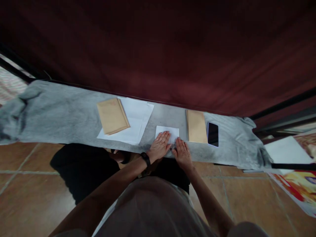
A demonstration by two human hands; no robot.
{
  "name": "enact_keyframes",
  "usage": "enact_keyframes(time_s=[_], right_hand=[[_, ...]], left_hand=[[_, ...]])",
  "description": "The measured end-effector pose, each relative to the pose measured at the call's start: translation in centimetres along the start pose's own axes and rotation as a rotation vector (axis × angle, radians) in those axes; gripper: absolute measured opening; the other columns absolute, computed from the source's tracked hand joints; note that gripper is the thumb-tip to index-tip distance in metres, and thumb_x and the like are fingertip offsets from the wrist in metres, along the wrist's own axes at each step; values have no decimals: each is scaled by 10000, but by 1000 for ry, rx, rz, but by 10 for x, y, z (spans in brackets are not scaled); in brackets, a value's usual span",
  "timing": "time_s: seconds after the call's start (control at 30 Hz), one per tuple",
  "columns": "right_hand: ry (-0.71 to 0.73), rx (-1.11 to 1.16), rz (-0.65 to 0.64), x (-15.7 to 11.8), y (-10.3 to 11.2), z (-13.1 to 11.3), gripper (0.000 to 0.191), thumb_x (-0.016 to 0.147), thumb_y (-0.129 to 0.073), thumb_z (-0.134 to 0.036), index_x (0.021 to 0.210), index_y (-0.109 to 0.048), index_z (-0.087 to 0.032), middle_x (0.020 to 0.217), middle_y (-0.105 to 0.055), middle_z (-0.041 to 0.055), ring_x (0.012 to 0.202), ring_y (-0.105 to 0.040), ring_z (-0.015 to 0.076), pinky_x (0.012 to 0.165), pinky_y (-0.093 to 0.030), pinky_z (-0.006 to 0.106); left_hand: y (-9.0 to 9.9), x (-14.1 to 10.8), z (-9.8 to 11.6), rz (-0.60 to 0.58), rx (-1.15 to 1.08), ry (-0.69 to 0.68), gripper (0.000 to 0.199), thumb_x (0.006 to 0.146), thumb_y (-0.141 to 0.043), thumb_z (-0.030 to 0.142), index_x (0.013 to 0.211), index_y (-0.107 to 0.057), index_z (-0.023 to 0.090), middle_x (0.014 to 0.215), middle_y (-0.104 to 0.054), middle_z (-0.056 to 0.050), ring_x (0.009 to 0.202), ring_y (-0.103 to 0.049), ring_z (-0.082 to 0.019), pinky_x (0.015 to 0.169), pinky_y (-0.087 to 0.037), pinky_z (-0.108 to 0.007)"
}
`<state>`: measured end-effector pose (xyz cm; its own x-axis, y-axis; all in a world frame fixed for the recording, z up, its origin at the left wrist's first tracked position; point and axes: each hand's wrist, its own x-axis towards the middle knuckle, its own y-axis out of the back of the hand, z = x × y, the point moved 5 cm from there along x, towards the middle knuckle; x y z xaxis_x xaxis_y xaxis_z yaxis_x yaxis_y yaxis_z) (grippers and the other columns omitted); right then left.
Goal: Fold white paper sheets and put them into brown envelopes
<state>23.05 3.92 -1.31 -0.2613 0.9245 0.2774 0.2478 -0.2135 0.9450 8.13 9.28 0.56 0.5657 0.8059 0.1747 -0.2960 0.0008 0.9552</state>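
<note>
Resting the left hand (159, 146) on the paper (174, 131), had its fingers almost straight, gripping nothing — near side of the cloth (71, 115), between brown packets (112, 115) left and right. Set the right hand (183, 154) by its right near edge, fingers extended, no grip visible — probably needed even pressure, without sideways drag.
</note>
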Motion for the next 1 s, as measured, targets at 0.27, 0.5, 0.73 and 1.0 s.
enact_keyframes(time_s=[0.27,0.5,0.73,1.0], right_hand=[[-32,13,-33,2,1,-1,588,1064,-400,-380,1566,-328,-83,1596,-392,179,1487,-360,291,1212,-298,495],[-39,68,-30,12,6,2,555,1039,-442,-347,1530,-392,-94,1561,-456,168,1466,-392,287,1220,-288,525],[30,6,-147,37,11,2,475,944,-558,-233,1393,-563,-78,1499,-523,192,1392,-486,298,1181,-375,454],[63,-55,-296,50,20,8,466,921,-539,-119,1385,-577,-144,1499,-530,152,1285,-580,267,1094,-459,389]], left_hand=[[0,14,-38,1,21,113,653,1032,-349,426,1542,-340,20,1621,-320,-210,1541,-235,-287,1261,-202,-479],[11,-2,-57,-70,49,140,701,1004,-429,467,1518,-375,-7,1618,-310,-241,1534,-250,-324,1254,-203,-491],[24,-12,-43,-232,87,-16,545,951,-498,261,1480,-470,132,1585,-414,-179,1492,-357,-305,1206,-273,-541],[29,0,-45,-233,89,1,487,904,-453,66,1369,-571,150,1510,-521,-168,1401,-489,-281,1137,-384,-475]])
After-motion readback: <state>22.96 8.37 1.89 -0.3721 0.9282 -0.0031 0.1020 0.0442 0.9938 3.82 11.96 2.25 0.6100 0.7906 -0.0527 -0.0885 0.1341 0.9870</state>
